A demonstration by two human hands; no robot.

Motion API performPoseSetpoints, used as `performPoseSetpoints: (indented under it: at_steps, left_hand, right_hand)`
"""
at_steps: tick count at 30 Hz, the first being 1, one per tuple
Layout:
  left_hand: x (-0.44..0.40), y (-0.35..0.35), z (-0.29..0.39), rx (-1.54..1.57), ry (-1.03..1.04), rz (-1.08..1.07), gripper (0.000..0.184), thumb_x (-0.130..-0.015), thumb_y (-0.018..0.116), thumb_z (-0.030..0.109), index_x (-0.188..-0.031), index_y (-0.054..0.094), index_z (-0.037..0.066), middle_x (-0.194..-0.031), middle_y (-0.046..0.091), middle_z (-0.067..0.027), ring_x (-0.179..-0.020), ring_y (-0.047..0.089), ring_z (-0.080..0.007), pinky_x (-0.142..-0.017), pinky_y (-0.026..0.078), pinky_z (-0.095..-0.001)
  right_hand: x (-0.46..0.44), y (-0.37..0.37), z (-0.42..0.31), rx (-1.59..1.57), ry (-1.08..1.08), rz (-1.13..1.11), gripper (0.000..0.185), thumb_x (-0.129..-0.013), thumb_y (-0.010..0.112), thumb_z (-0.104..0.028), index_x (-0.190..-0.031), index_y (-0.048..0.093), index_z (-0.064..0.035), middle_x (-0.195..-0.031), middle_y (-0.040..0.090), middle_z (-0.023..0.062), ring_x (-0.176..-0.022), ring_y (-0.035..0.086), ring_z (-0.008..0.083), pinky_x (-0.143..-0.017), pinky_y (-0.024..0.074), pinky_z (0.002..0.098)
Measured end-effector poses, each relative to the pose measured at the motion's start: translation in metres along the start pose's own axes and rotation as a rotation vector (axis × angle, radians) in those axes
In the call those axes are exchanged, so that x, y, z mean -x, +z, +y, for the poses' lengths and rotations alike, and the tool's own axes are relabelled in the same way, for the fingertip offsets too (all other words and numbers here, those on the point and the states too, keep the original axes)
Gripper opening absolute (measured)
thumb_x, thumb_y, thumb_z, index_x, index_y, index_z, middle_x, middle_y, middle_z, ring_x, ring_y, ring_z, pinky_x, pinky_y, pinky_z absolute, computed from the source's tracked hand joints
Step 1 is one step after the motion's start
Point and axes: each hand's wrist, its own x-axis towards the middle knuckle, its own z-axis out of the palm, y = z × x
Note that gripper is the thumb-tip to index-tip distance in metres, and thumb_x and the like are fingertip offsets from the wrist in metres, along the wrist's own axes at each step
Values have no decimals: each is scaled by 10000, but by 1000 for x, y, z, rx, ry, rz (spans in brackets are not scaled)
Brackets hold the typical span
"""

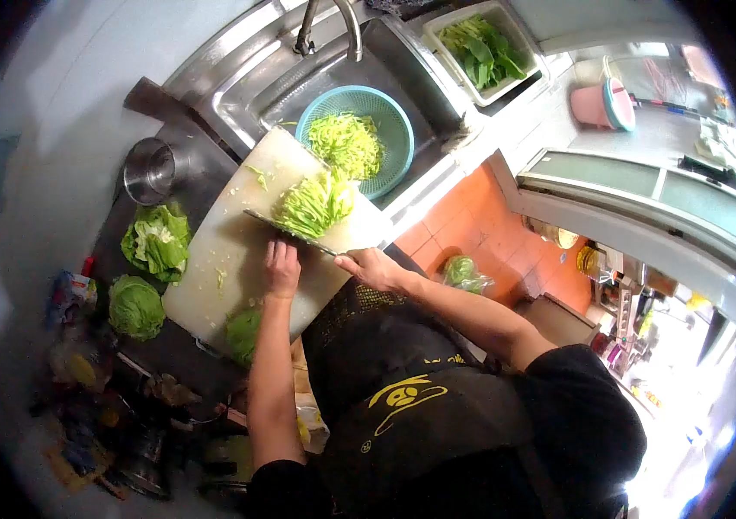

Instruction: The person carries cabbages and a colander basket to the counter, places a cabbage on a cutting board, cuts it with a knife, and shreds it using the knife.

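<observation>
My right hand (371, 268) is closed round the handle of a knife (288, 231), whose blade lies along the near edge of a pile of shredded green cabbage (314, 204) on a white cutting board (209, 259). Just below the blade, my left hand (282, 266) rests at the board with its fingers bent together; what they hold, if anything, is hidden. A blue-green colander (397, 143) with more shreds stands in the sink, against the board's far corner. Part of a green cabbage (244, 334) shows at the board's near edge, beside my left forearm.
Left of the board are a metal bowl (150, 171), a cut cabbage (157, 242) and a whole cabbage (136, 308). A faucet (306, 39) rises behind the sink. A white bin (437, 35) of leafy greens stands beyond it. A bagged cabbage (460, 271) lies on the orange floor.
</observation>
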Motion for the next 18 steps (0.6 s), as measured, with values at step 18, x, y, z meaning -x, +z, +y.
performPoseSetpoints:
  at_steps: [18]
  left_hand:
    - [1, -4, -3, -74, 78, 34, 161, -733, 631, 24, -616, 526, 58, -776, 514, -129, -840, 582, -353, -740, 514, -473]
  right_hand:
    - [4, 6, 8, 24, 20, -15, 609, -1062, 453, -515, -1003, 663, 54, -838, 653, 252, -835, 647, 393, -809, 498, 480]
